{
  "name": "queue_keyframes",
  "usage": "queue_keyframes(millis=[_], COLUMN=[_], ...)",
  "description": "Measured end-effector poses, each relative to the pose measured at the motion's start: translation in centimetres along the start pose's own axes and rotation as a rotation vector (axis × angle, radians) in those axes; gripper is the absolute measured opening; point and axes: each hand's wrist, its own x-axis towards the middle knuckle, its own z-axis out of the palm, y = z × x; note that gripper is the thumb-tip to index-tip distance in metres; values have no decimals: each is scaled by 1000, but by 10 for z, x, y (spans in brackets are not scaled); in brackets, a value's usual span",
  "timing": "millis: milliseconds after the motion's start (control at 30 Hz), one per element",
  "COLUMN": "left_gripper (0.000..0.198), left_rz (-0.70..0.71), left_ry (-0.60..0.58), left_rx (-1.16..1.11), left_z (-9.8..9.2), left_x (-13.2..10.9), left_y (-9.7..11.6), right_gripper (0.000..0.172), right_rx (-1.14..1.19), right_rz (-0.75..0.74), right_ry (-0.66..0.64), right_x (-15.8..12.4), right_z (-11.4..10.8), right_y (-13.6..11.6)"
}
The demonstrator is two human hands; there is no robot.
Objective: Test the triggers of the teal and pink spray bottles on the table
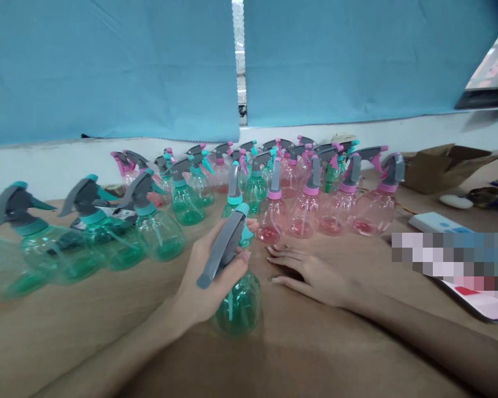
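My left hand is wrapped round the neck of a green spray bottle with a grey and teal trigger head. Its clear green body shows below my fingers, near the front of the table. To the right, my right hand lies flat on the tabletop with its fingers stretched out, holding nothing. Just beyond its fingertips stands a pink spray bottle, first in a row of several pink ones. Left of my left hand, another green spray bottle stands in a row of several green ones.
Behind these rows, many more pink and green spray bottles crowd the back of the wooden table. An open cardboard box sits at the back right. A white box and a blurred-out flat item lie at the right. Blue cloth covers the wall.
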Motion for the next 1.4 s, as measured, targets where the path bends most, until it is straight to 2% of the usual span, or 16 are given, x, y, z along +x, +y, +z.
queue_keyframes(millis=[467, 733, 1400], left_gripper=[37, 30, 36], left_rz=[4, 13, 2], left_ry=[-29, 11, -12], left_rx=[28, 53, -23], left_z=[-1, -1, 2], left_x=[1, -1, 1], left_y=[-1, -4, -3], right_gripper=[48, 47, 48], right_rx=[18, 32, 30], right_rz=[2, 0, 7], right_ry=[6, 2, 6], right_x=[0, 0, 0], right_z=[0, 0, -1], right_y=[0, 1, 0])
